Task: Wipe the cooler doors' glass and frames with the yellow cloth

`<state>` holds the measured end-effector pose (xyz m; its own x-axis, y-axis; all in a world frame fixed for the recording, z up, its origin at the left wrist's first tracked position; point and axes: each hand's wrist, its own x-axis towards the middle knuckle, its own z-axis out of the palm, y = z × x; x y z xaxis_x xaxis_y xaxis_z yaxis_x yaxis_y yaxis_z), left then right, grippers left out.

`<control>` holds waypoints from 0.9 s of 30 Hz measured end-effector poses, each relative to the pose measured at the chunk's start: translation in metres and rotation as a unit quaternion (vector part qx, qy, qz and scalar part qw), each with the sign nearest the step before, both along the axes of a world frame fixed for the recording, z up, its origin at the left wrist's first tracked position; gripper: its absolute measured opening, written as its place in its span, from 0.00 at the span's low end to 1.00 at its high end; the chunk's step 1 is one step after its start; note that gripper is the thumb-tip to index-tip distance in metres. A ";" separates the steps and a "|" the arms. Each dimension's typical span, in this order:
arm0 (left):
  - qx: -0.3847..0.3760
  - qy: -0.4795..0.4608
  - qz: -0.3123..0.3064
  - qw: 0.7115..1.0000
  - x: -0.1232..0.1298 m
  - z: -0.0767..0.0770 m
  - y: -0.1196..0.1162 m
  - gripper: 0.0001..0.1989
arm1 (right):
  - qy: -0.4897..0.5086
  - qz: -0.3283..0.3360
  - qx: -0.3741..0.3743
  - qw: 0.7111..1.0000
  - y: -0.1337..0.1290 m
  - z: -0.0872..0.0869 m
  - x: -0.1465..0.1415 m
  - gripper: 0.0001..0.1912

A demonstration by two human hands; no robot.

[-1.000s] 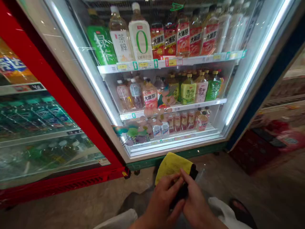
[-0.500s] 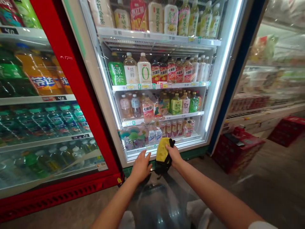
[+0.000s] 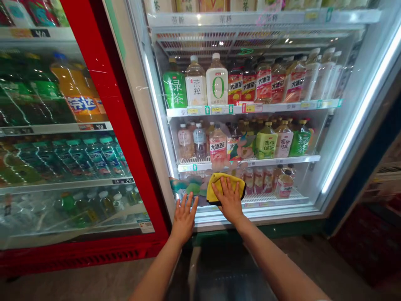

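Observation:
A yellow cloth with a dark edge (image 3: 213, 194) lies flat against the glass door (image 3: 200, 211) of a lit drinks fridge, low down. My right hand (image 3: 230, 198) presses on it with its fingers spread, covering the cloth's middle. To the left of the cloth, my left hand (image 3: 183, 219) rests at the door's lower left part, fingers apart and holding nothing. Colourful printed decals (image 3: 192, 187) show on the glass just above my left hand and beside the cloth. Behind the glass stand rows of bottled tea (image 3: 217, 85).
A red-framed fridge (image 3: 103, 104) with orange, green and blue bottles stands to the left. The fridge's green base (image 3: 282, 228) runs below the door. A dark red box (image 3: 360, 238) sits on the floor at the right.
The view has come closer to the fridge. My right hand has gone from gripping the bunched cloth to lying spread over it on the glass. My left hand has reached the door.

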<state>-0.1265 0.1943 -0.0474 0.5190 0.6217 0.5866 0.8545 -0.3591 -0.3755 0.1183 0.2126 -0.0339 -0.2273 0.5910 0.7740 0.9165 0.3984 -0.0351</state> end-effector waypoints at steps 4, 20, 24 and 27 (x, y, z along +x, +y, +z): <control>0.009 0.010 -0.042 0.999 -0.005 -0.004 0.006 0.46 | -0.125 0.051 -0.005 0.991 0.003 -0.034 0.041 0.46; -0.045 -0.068 -0.123 0.989 0.001 0.013 0.016 0.51 | -0.171 0.050 -0.117 0.977 -0.005 -0.015 0.048 0.31; -0.052 -0.094 -0.155 0.982 0.001 0.016 0.021 0.50 | -0.054 -0.068 -0.093 0.992 0.002 0.022 0.026 0.37; -0.077 -0.119 -0.179 0.974 0.002 0.021 0.023 0.48 | -0.078 -0.029 -0.093 0.992 0.003 0.023 0.014 0.40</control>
